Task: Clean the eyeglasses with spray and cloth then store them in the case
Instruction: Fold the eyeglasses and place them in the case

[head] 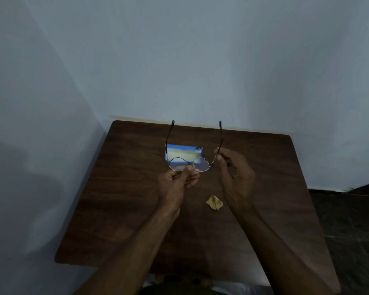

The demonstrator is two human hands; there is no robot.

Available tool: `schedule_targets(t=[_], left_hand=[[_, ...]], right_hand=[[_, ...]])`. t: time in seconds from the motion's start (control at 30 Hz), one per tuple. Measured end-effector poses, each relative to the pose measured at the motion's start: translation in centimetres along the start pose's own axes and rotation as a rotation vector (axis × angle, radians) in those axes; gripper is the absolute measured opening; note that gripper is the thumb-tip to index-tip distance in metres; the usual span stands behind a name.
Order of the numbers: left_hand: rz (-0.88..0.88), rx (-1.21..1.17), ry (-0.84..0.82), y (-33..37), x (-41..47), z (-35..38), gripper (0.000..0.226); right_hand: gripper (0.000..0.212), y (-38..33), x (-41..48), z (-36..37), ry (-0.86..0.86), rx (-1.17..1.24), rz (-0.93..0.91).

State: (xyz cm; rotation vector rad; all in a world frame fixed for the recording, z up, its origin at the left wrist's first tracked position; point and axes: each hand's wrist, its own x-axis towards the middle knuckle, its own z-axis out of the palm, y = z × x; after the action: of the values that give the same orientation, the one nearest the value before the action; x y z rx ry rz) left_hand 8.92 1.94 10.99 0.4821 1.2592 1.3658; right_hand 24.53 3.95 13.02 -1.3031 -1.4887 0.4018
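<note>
The eyeglasses (201,164) hang above the table (115,199), before the blue case (183,153); the left hand (177,182) pinches the bridge, the right hand (234,171) pinches one temple; a grip so near the lenses may smear them; twisting may bend the frame.

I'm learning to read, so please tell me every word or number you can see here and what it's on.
None can be read.
Small dark tab on the blue glasses case: too small and blurred to tell.
The eyeglasses, yellow cloth and wooden table: no writing shows.
</note>
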Motion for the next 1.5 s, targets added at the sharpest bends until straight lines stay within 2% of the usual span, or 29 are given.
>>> schedule_targets(t=[0.13,0.37,0.43,0.5,0.7,0.8,0.9,1.03,1.13,1.23,1.27,1.37,1.5], left_hand=[[0.014,0.015,0.009,0.2,-0.1,0.2,0.016],[0.028,0.054,0.003,0.3,-0.5,0.1,0.011],[0.029,0.051,-0.006,0.6,-0.6,0.2,0.009],[0.042,0.063,-0.014,0.7,-0.6,0.1,0.007],[0.05,0.111,-0.019,1.0,-0.5,-0.4,0.013],[0.042,0.09,-0.018,0.8,-0.4,-0.7,0.011],[0.048,0.097,-0.016,0.9,-0.6,-0.7,0.007],[0.027,0.12,-0.006,0.9,-1.0,-0.5,0.014],[0.03,0.188,-0.006,0.9,-1.1,-0.5,0.011],[0.059,0.249,-0.001,1.1,-1.5,-0.4,0.02],[0.057,0.253,-0.003,1.0,-1.5,-0.5,0.019],[0.038,0.17,-0.005,1.0,-1.5,-0.9,0.009],[0.0,0.018,-0.021,1.1,-1.8,-1.6,0.017]], right_hand=[[0.021,0.2,0.6,0.5,-0.026,-0.063,-0.117],[0.006,0.3,1.5,1.2,-0.372,-0.248,-0.305],[0.016,0.5,1.4,1.3,-0.419,-0.289,-0.339],[0.022,0.4,1.3,1.3,-0.421,-0.312,-0.364],[0.023,-0.6,1.4,0.7,-0.461,-0.315,-0.414],[0.013,-1.0,2.0,0.6,-0.443,-0.275,-0.403],[0.007,-2.5,3.1,0.5,-0.349,-0.251,-0.379],[0.026,-6.6,4.8,0.3,-0.278,-0.181,-0.461],[0.055,-8.8,5.8,0.9,-0.422,-0.264,-0.545],[0.086,-9.4,6.1,1.8,-0.587,-0.401,-0.599],[0.086,-9.4,6.0,1.9,-0.59,-0.411,-0.604],[0.058,-8.9,5.8,1.1,-0.502,-0.347,-0.601],[0.038,-7.1,5.0,0.4,-0.437,-0.279,-0.526]])
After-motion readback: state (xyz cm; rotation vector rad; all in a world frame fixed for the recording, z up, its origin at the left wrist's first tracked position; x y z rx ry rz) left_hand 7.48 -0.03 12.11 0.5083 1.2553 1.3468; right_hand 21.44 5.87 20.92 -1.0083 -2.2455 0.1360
